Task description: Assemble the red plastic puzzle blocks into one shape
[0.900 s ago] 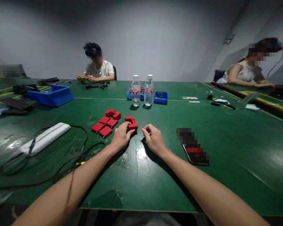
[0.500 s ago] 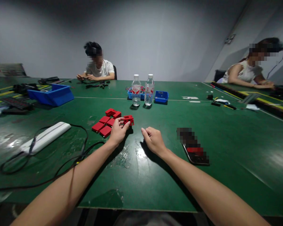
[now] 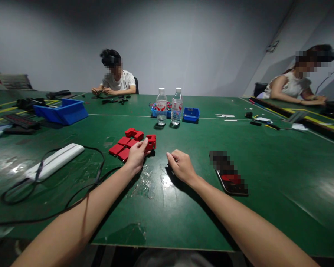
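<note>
The left hand [image 3: 135, 158] holds a small red block [image 3: 151, 142] between thumb and fingers, at the right end of a cluster of red pieces [image 3: 125, 145] lying on the green worktop [image 3: 167, 215]. The block sits upright at the fingertips, touching or just above the surface; which of the two cannot be told. The right hand [image 3: 180, 167] rests on the worktop near the left hand, fingers curled into a loose fist with nothing visible inside. The step in hand appears to be positioning the held block beside the flat red pieces. The next move would call for a steady grip on the block, with the right hand free to brace the cluster. A phone [image 3: 230, 178] lies to the right of the right hand, a white bar with a black cable [image 3: 54, 161] to the left, and two water bottles [image 3: 169, 106] stand farther back. Two other persons work at the far side.
</note>
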Tool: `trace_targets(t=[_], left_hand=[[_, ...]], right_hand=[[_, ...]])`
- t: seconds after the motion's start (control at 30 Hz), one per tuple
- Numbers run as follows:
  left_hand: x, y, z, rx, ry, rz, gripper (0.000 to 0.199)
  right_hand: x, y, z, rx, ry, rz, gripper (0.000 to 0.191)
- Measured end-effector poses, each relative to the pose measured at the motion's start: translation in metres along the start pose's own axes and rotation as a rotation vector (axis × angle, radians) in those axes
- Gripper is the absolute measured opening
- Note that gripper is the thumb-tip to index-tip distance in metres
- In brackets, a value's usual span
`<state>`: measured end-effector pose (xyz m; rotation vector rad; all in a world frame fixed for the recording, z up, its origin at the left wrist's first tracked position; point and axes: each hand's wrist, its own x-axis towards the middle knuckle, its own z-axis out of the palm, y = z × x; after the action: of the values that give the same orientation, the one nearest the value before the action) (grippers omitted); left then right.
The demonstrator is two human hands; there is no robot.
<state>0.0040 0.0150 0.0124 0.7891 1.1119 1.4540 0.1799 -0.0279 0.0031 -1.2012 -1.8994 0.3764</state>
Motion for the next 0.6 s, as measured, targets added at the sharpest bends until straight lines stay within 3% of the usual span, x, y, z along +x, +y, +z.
trace_targets(t=[0.23,0.6], left_hand=[[-0.002,-0.008,-0.004,0.248,-0.049,0.142,0.051],[-0.005,-0.018,-0.007,0.658,-0.172,0.453,0.028]], right_hand=[[0.002,0.000,0.000,-0.007,-0.002,-0.016,0.037],[0.002,0.001,0.000,0.033,0.054,0.051,0.015]])
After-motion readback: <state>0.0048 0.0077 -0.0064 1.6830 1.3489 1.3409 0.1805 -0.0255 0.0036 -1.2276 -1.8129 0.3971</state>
